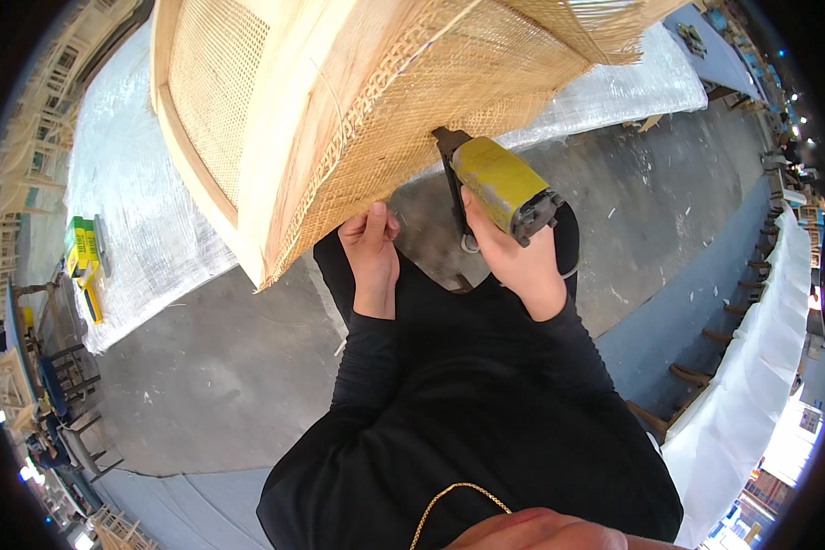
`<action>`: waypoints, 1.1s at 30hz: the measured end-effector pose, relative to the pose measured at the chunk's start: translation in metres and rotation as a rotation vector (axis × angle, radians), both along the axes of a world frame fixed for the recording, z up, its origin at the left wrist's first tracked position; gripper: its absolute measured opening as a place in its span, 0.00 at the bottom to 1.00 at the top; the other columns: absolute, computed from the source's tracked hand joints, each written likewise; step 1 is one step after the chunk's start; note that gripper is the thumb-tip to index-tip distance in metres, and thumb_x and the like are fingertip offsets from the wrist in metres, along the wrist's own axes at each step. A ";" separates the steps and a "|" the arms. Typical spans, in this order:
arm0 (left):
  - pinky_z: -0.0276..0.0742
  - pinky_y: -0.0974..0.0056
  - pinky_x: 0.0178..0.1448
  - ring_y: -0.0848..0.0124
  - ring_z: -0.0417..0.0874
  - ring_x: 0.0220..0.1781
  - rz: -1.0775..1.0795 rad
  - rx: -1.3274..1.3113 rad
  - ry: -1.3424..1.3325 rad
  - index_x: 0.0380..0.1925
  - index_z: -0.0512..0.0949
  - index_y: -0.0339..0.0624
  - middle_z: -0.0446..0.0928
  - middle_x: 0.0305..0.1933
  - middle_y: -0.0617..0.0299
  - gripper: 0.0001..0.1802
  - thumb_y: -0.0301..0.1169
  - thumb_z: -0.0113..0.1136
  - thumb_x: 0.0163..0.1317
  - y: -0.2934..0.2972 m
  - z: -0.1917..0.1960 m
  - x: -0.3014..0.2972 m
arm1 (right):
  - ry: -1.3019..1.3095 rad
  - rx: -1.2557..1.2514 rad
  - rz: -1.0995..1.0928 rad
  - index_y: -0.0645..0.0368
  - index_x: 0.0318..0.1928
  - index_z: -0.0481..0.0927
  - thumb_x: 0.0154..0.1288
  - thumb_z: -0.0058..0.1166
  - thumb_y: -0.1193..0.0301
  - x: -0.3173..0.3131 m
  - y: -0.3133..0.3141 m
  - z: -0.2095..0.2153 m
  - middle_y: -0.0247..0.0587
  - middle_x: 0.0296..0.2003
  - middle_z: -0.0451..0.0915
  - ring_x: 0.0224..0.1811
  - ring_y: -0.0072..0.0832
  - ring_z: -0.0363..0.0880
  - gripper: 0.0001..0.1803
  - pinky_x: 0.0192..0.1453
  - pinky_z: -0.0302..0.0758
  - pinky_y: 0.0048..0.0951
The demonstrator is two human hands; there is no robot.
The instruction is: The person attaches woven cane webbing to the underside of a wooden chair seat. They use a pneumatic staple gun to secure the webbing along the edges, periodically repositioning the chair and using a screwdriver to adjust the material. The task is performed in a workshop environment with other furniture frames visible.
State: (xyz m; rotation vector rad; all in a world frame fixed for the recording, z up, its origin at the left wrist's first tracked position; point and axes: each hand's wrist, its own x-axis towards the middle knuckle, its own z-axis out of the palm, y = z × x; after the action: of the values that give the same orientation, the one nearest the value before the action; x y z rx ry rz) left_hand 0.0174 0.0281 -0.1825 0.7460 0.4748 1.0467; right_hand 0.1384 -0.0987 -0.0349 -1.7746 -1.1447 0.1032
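A pale wooden furniture frame (293, 137) lies in front of me, with woven cane webbing (431, 105) stretched over its near side. Loose strands fray from the webbing at the far right. My left hand (371, 252) pinches the near edge of the webbing between thumb and bent fingers. In my right hand (522, 266) is a worn yellow staple gun (501, 179), its handle wrapped by my fingers. The gun's dark nose points up and left and meets the webbing in this view; whether it presses on it I cannot tell.
The frame rests on a table wrapped in clear plastic (119, 174). Yellow-and-green boxes (82, 246) and a yellow tool (92, 301) lie at its left edge. Grey floor (220, 385) stretches below. On the right, white sheeting (752, 367) covers a row with wooden legs.
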 end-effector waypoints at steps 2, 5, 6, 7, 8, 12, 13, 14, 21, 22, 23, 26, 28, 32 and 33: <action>0.67 0.69 0.33 0.77 0.73 0.27 -0.049 -0.057 -0.026 0.32 0.79 0.43 0.76 0.25 0.66 0.13 0.34 0.59 0.78 0.000 0.006 -0.002 | 0.124 0.055 0.003 0.58 0.46 0.88 0.61 0.68 0.74 -0.004 0.003 -0.005 0.36 0.44 0.89 0.47 0.35 0.87 0.12 0.53 0.74 0.36; 0.62 0.69 0.30 0.76 0.72 0.25 0.028 -0.079 -0.010 0.29 0.81 0.39 0.77 0.24 0.63 0.13 0.31 0.64 0.74 -0.001 0.015 -0.001 | 0.108 0.087 0.010 0.61 0.47 0.87 0.62 0.68 0.76 -0.009 0.002 -0.011 0.37 0.45 0.89 0.47 0.33 0.88 0.12 0.53 0.76 0.35; 0.63 0.70 0.30 0.76 0.72 0.25 0.030 -0.081 -0.018 0.29 0.81 0.39 0.77 0.24 0.63 0.13 0.32 0.64 0.74 -0.001 0.015 -0.002 | 0.001 0.076 0.018 0.63 0.47 0.86 0.63 0.67 0.77 -0.007 0.002 -0.010 0.39 0.45 0.89 0.47 0.31 0.88 0.12 0.52 0.78 0.34; 0.63 0.70 0.30 0.76 0.72 0.25 0.033 -0.084 -0.027 0.29 0.81 0.39 0.77 0.24 0.63 0.13 0.32 0.64 0.74 0.001 0.014 -0.003 | 0.052 0.085 0.055 0.66 0.49 0.85 0.65 0.64 0.80 -0.006 0.002 -0.007 0.41 0.47 0.89 0.48 0.30 0.88 0.12 0.53 0.80 0.32; 0.63 0.70 0.30 0.76 0.72 0.25 0.038 -0.095 -0.044 0.29 0.81 0.39 0.76 0.23 0.64 0.13 0.32 0.65 0.74 0.001 0.011 -0.001 | 0.095 0.085 0.094 0.70 0.51 0.84 0.68 0.62 0.83 -0.005 0.002 -0.003 0.43 0.48 0.89 0.49 0.28 0.88 0.12 0.54 0.82 0.30; 0.66 0.69 0.33 0.77 0.72 0.26 0.016 -0.021 0.030 0.27 0.78 0.42 0.75 0.24 0.65 0.16 0.34 0.59 0.78 0.000 0.007 -0.004 | 0.017 0.043 0.028 0.67 0.49 0.85 0.66 0.63 0.81 -0.010 0.004 -0.003 0.42 0.45 0.89 0.45 0.32 0.88 0.11 0.51 0.81 0.31; 0.65 0.68 0.33 0.77 0.72 0.26 0.017 -0.023 0.044 0.26 0.77 0.42 0.75 0.24 0.65 0.17 0.33 0.59 0.78 -0.001 0.006 -0.003 | 0.070 0.065 -0.002 0.65 0.48 0.86 0.63 0.64 0.80 -0.011 0.006 -0.003 0.41 0.44 0.89 0.44 0.36 0.89 0.12 0.50 0.81 0.32; 0.65 0.68 0.33 0.77 0.71 0.26 0.017 -0.027 0.064 0.25 0.77 0.42 0.75 0.24 0.65 0.17 0.33 0.59 0.78 -0.004 0.007 -0.004 | 0.129 0.084 -0.034 0.62 0.46 0.87 0.60 0.66 0.80 -0.012 0.005 -0.003 0.41 0.42 0.89 0.42 0.41 0.89 0.12 0.49 0.81 0.33; 0.64 0.69 0.34 0.78 0.69 0.25 -0.010 -0.103 -0.129 0.29 0.76 0.43 0.72 0.22 0.67 0.16 0.36 0.57 0.79 -0.002 0.009 -0.002 | -0.059 -0.059 -0.003 0.55 0.47 0.88 0.63 0.66 0.74 -0.011 0.002 -0.009 0.34 0.48 0.89 0.49 0.30 0.87 0.11 0.55 0.69 0.38; 0.64 0.69 0.35 0.78 0.68 0.25 -0.009 -0.106 -0.124 0.29 0.76 0.44 0.71 0.22 0.68 0.16 0.37 0.57 0.79 -0.003 0.009 -0.005 | -0.002 -0.051 0.004 0.56 0.48 0.88 0.64 0.66 0.75 -0.013 0.002 -0.007 0.34 0.47 0.89 0.48 0.30 0.87 0.11 0.54 0.70 0.37; 0.64 0.69 0.35 0.79 0.68 0.25 0.007 -0.119 -0.119 0.30 0.77 0.44 0.71 0.21 0.69 0.16 0.38 0.57 0.80 -0.004 0.010 -0.007 | 0.057 -0.045 0.016 0.57 0.48 0.88 0.64 0.66 0.76 -0.015 0.001 -0.007 0.34 0.47 0.89 0.47 0.29 0.87 0.11 0.53 0.71 0.35; 0.63 0.70 0.34 0.80 0.67 0.25 0.006 -0.118 -0.112 0.30 0.76 0.45 0.70 0.21 0.71 0.16 0.38 0.57 0.80 -0.002 0.010 -0.005 | 0.040 -0.004 0.050 0.66 0.49 0.86 0.68 0.64 0.80 -0.017 0.002 -0.010 0.40 0.44 0.89 0.42 0.27 0.87 0.10 0.46 0.79 0.30; 0.63 0.70 0.34 0.80 0.67 0.25 -0.002 -0.128 -0.085 0.30 0.76 0.45 0.70 0.21 0.71 0.16 0.38 0.57 0.80 -0.003 0.012 -0.006 | -0.115 0.021 0.080 0.68 0.49 0.85 0.68 0.64 0.80 -0.014 0.001 -0.014 0.42 0.44 0.89 0.39 0.27 0.87 0.10 0.43 0.82 0.30; 0.62 0.70 0.32 0.79 0.68 0.25 0.006 -0.142 -0.100 0.27 0.79 0.40 0.71 0.22 0.69 0.18 0.37 0.62 0.77 -0.005 0.007 -0.006 | -0.466 -0.080 0.071 0.66 0.48 0.86 0.67 0.65 0.78 -0.014 0.001 0.002 0.40 0.43 0.89 0.40 0.29 0.88 0.10 0.45 0.80 0.31; 0.61 0.70 0.32 0.80 0.67 0.25 0.046 -0.131 -0.071 0.29 0.80 0.40 0.71 0.22 0.70 0.16 0.36 0.60 0.77 -0.006 0.007 -0.006 | -0.488 -0.113 0.067 0.63 0.48 0.86 0.66 0.65 0.77 -0.014 0.001 0.003 0.39 0.43 0.89 0.41 0.29 0.88 0.11 0.46 0.78 0.32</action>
State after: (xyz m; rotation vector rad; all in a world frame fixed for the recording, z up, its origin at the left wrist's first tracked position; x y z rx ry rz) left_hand 0.0110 0.0223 -0.1756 0.5826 0.4965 1.0711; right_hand 0.1249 -0.0975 -0.0317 -1.9182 -1.5696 -0.2439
